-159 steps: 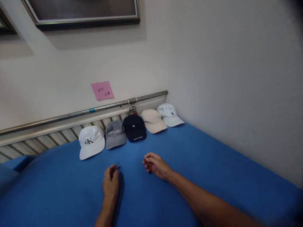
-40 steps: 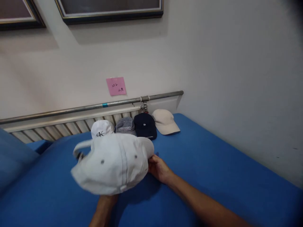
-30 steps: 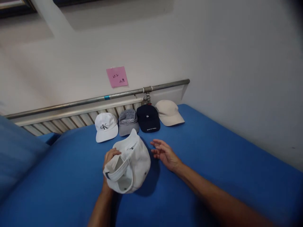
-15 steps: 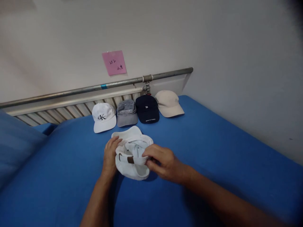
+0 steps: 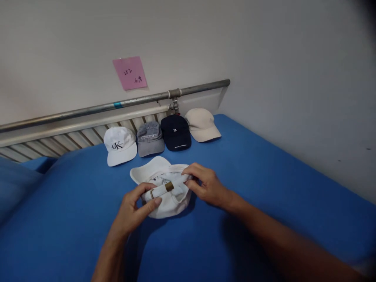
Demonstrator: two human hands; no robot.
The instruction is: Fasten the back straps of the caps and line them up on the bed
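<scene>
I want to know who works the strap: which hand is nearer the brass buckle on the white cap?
Left. The left hand pinches the strap just beside the brass buckle; the right hand holds the strap's far end.

Plain off-white wall (image 5: pixel 264 58), meeting a second wall at the corner on the right. Pink note (image 5: pixel 129 73) with dark handwriting stuck above a grey metal pipe (image 5: pixel 88 110). Ribbed radiator (image 5: pixel 58 140) ran beneath the pipe. Blue mattress (image 5: pixel 264 164) filled the foreground under soft, even light.
</scene>
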